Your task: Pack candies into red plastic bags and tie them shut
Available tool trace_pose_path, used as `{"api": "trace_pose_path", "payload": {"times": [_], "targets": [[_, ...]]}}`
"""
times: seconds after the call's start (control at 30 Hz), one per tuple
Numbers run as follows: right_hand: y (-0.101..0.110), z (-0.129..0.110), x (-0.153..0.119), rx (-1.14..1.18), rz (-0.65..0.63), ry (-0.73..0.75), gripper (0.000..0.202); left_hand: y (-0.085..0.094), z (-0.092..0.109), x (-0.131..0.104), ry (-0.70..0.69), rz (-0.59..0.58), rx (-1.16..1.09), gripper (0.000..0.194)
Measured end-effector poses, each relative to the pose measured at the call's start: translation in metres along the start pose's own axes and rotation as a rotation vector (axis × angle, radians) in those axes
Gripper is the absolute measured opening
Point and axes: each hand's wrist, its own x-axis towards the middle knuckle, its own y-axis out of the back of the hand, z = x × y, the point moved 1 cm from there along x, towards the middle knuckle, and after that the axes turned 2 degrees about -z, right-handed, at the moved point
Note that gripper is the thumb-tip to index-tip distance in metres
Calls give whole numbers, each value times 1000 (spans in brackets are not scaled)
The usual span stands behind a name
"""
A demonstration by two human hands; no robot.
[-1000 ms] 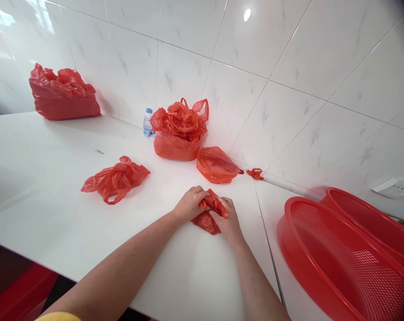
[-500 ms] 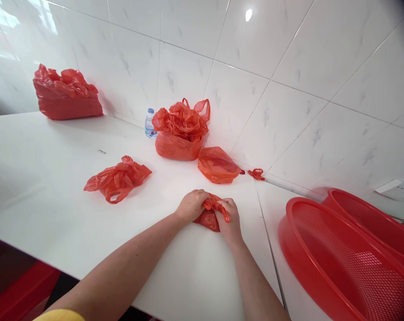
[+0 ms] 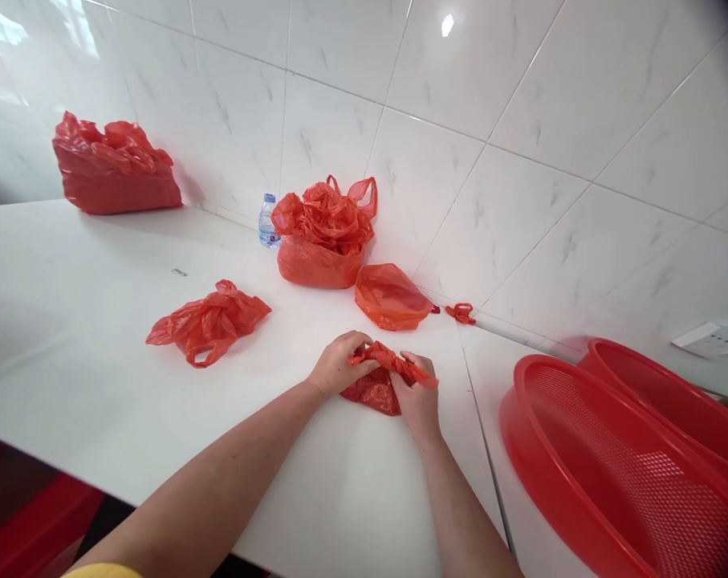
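A small red plastic bag (image 3: 372, 392) lies on the white table in front of me, bunched into a twisted strip along its top. My left hand (image 3: 341, 365) pinches the left end of that strip, thumb below and fingers above. At the other end, my right hand (image 3: 419, 393) grips the bag, with a loose twisted tail sticking out past its fingers. What the bag holds cannot be made out through the plastic. Beyond my hands rests a puffed red bag (image 3: 393, 297). To the left lies a crumpled red plastic bag (image 3: 210, 323) with a handle loop showing.
Against the tiled wall stand a full red bag (image 3: 324, 233), a water bottle (image 3: 268, 222) and a larger red bag (image 3: 116, 168). A small knotted red strip (image 3: 461, 313) lies near the table joint. Red mesh baskets (image 3: 580, 449) take up the right side.
My fingers have loosened and spread a little along the bag's top. The left hand shifted slightly left, and more of the twisted strip shows, its tail now reaching farther right.
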Motion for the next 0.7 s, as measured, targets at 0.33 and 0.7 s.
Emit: {"api": "trace_pose_path", "payload": {"times": [0.33,0.7], "targets": [[1,-9,2,186,-216,-48,42,1,-4,1,106,-28,-67,12],[-6,-1,-1,137,-136,-187,9,-2,-3,1,-42,-173,171,14]]}}
